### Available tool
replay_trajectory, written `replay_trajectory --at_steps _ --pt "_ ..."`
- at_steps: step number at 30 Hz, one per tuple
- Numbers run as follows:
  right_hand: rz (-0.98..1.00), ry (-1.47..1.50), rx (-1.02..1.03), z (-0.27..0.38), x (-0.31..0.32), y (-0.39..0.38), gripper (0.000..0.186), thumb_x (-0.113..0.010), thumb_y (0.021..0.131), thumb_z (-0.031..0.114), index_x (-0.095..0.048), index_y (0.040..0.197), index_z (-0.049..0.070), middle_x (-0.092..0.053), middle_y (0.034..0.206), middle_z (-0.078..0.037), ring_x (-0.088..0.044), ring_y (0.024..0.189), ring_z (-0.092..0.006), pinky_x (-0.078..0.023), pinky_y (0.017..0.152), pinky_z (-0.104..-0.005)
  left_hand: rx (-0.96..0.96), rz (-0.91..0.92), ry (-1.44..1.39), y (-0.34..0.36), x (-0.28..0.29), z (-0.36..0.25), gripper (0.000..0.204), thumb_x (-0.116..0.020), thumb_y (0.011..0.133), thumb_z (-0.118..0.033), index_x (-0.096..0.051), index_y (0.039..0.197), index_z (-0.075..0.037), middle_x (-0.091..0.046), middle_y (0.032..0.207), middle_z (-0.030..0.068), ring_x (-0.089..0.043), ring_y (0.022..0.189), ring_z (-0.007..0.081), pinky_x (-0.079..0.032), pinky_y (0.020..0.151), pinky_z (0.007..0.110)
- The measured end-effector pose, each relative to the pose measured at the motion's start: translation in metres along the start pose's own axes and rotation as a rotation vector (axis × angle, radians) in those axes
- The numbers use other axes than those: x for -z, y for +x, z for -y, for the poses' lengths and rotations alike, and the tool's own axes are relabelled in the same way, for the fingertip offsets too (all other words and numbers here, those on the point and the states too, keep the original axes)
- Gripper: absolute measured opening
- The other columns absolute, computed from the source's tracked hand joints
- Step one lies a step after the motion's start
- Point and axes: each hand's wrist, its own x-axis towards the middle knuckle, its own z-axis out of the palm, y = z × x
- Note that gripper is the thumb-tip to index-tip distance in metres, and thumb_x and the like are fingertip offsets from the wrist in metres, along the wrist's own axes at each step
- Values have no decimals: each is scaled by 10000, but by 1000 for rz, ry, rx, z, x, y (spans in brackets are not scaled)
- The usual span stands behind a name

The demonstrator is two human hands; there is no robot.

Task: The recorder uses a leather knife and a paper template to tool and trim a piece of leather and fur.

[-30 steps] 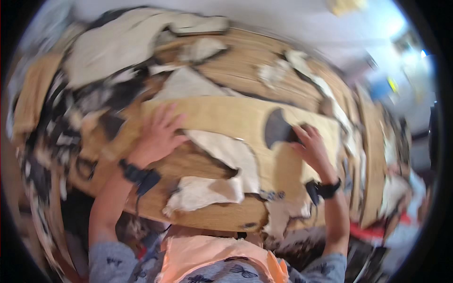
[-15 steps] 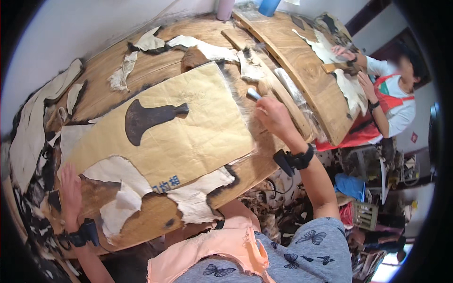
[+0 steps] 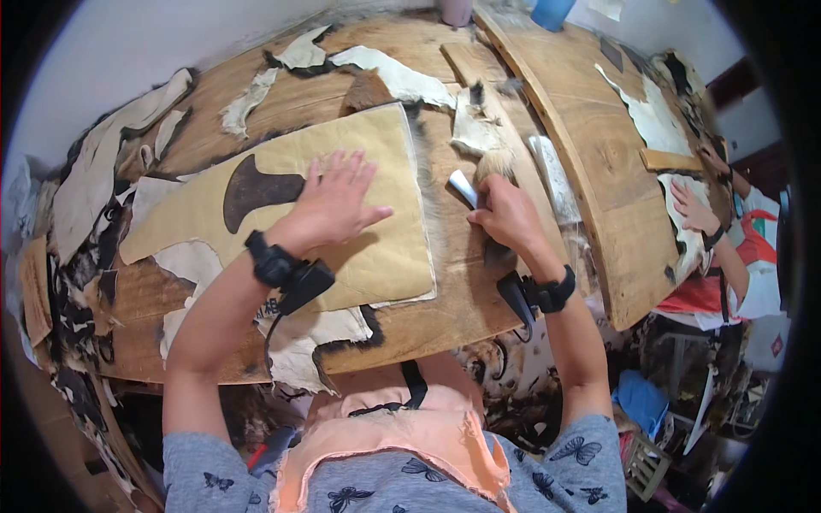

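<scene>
My left hand [image 3: 338, 201] lies with fingers stretched out over the yellow paper pattern [image 3: 376, 265]. It covers the narrow handle end of a dark crescent-bladed knife [image 3: 248, 195] lying on the paper. My right hand [image 3: 510, 214] is closed round a small tool with a silvery-white end [image 3: 463, 186] just right of the pattern; the rest of the tool is hidden in the fist. Beneath the pattern are pieces of pelt; one white piece [image 3: 312, 342] with dark hair at its edge sticks out at the front.
Scraps of pelt [image 3: 398, 75] lie along the far side and the left. A long wooden bar [image 3: 547, 107] parts my side from a co-worker's, where their hand [image 3: 694, 205] rests on a white hide beside a wooden block [image 3: 671, 161]. A blue cup [image 3: 552, 13] stands at the back.
My left hand has moved from the left part of the table onto the paper and the knife's handle. My right hand still grips the small tool. The view has shifted.
</scene>
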Motion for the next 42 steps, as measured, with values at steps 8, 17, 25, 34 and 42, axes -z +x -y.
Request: replay_trajectory --at_steps 8,17,25,34,42 --pt "46 149 5 20 18 13 261 -644 675 196 -624 835 -10 -608 766 -182 -598 761 -327 -471 705 -406 -45 -71 -8 33 -14 -4 717 -429 870 -561 -257 1418 -133 -178 1486 154 -148 1366 367 -146 1054 596" --pt "173 350 -237 55 2 80 306 -617 686 264 -648 822 -7 -633 694 -183 -629 651 -267 -490 645 -357 23 -128 -197 -15 3 65 649 -627 795 -386 -403 1339 -112 -327 1431 120 -253 1343 306 -167 1057 565" --pt "240 289 -311 50 -32 113 247 -655 736 279 -656 742 33 -528 556 6 -466 491 -76 -370 469 -262 63 -255 -448 -43 -14 110 534 -701 726 -237 -539 1213 -89 -459 1347 66 -312 1312 301 -182 1052 558" --pt "219 141 -269 55 -39 126 332 -663 670 322 -657 736 -2 -601 599 -94 -577 565 -180 -449 554 -324 10 -311 -381 -40 -23 112 495 -695 724 -221 -543 1175 -87 -505 1287 66 -340 1288 301 -199 1039 552" --pt "249 184 -238 57 -31 127 335 -649 654 290 -664 774 -22 -645 735 -196 -638 701 -308 -497 661 -373 14 -340 -405 -35 -22 111 487 -702 725 -260 -557 1167 -118 -522 1278 43 -353 1280 308 -161 1028 579"
